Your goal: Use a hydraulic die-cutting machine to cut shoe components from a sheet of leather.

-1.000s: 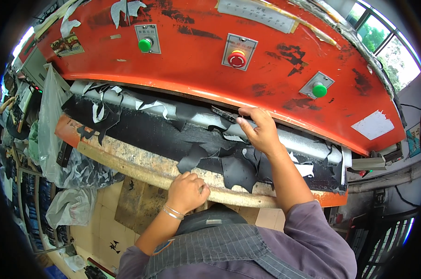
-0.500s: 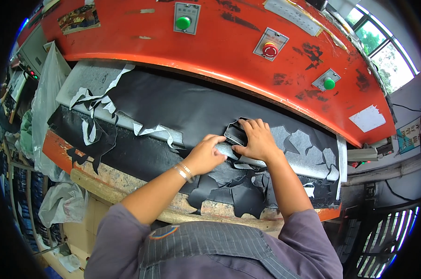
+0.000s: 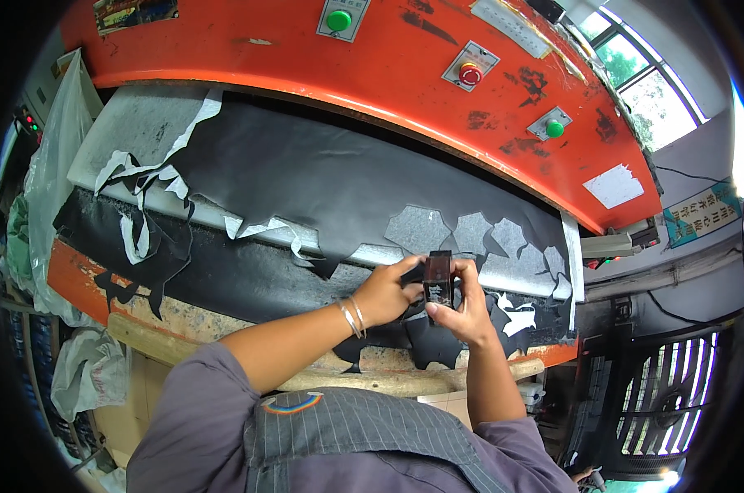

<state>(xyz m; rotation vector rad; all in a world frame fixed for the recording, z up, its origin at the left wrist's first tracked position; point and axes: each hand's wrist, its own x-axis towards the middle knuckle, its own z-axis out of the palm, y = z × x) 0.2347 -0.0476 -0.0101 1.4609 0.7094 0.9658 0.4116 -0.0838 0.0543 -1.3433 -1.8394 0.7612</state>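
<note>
A dark metal cutting die (image 3: 439, 283), a narrow frame with upright walls, is tilted up in front of me. My right hand (image 3: 468, 306) grips its right side, thumb on the near end and fingers behind. Against the die's left side, my left hand (image 3: 388, 289) has its fingers bent inward; a dark patch shows under them, and I cannot make out what they hold. Beyond both hands lies a black sheet material (image 3: 306, 172) with a pale backing, its near edge cut away in angular notches. One pale cut-out (image 3: 417, 228) is just past the die.
An orange press (image 3: 372, 82) with green buttons and a red stop button (image 3: 470, 75) spans the far side. Black offcuts (image 3: 434, 341) lie near the front edge, white scraps (image 3: 516, 316) to the right. A wooden bar (image 3: 364, 381) edges the front; plastic bags (image 3: 88, 370) hang left.
The cutting die has come off the black sheet toward me and is tipped up in my right hand. Where it lay, a pale cut-out now shows. My left hand has followed to its side.
</note>
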